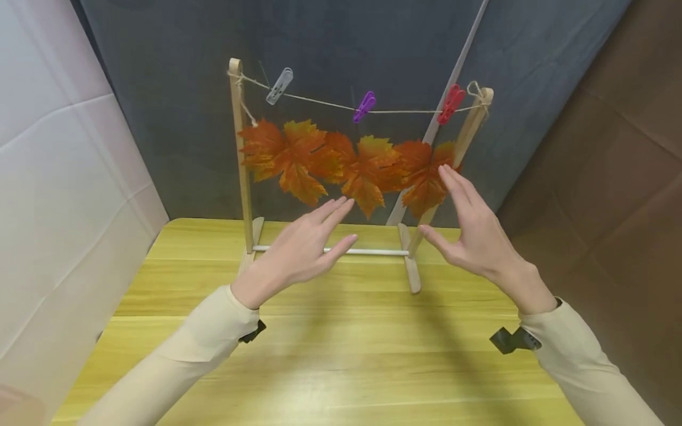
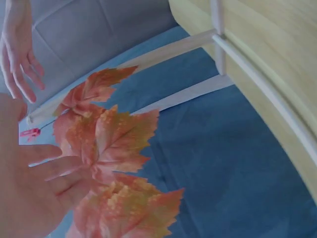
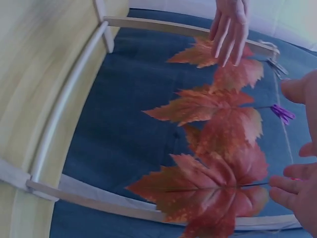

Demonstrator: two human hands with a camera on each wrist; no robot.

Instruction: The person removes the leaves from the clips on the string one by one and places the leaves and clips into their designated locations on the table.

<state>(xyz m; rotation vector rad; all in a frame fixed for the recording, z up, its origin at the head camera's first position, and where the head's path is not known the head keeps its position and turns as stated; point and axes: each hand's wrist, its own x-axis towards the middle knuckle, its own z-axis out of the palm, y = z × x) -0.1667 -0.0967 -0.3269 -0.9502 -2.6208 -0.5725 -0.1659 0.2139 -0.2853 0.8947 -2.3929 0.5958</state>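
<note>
Three orange maple leaves hang in a row: the left leaf, the middle leaf and the right leaf. Above them, a clear clothespin, a purple clothespin and a red clothespin grip a thin string. In the right wrist view, the middle leaf's stem runs to the purple clothespin. My left hand, fingers extended, is in front of and below the left and middle leaves. Beside the right leaf, my right hand holds nothing, its thumb spread. Whether either touches a leaf, I cannot tell.
The string is tied between two wooden posts, the left post and the right post. A white rod joins them near the yellow wood-grain table. Dark cloth hangs behind, with a pale diagonal strip.
</note>
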